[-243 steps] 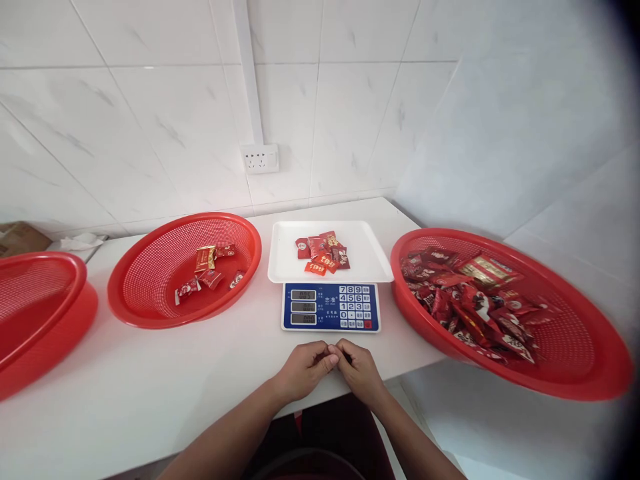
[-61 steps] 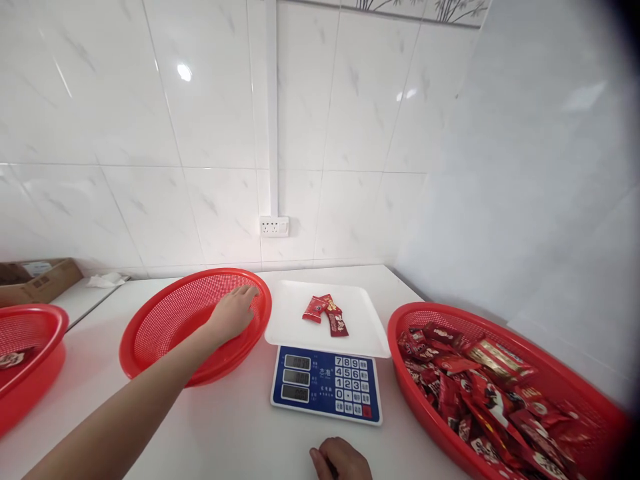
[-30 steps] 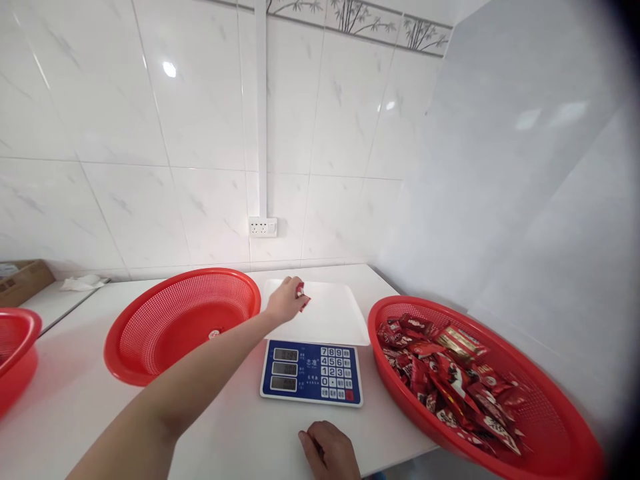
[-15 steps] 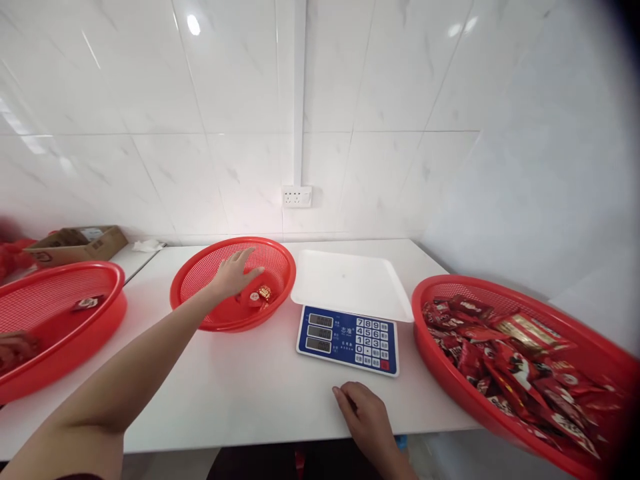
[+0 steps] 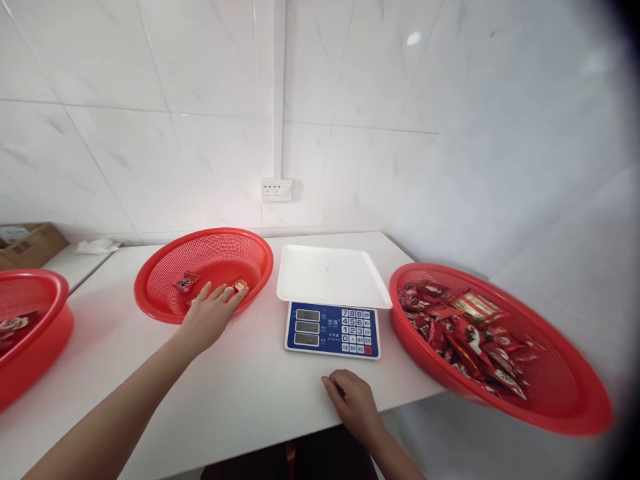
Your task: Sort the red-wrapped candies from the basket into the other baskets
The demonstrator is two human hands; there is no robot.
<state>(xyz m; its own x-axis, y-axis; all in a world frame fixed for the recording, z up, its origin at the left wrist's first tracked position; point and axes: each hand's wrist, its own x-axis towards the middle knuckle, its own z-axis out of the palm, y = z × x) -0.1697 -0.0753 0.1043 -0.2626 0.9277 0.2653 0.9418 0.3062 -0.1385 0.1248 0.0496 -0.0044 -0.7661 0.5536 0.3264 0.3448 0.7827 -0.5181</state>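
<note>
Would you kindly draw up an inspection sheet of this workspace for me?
Surface: white table, set against the wall.
Job's things: blue-and-white scale with white tray; middle red basket with a few wrapped packets; right red basket with a heap of packets; left red basket, cut off by the frame.
Clutter: cardboard box and crumpled white sheet, back left.
Hands: left hand has fingers spread over the middle basket's near side, contact with packets unclear; right hand curled in front of the scale.
Cables: nothing seen.
Surroundings: tiled wall, wall socket, vertical trunking.
</note>
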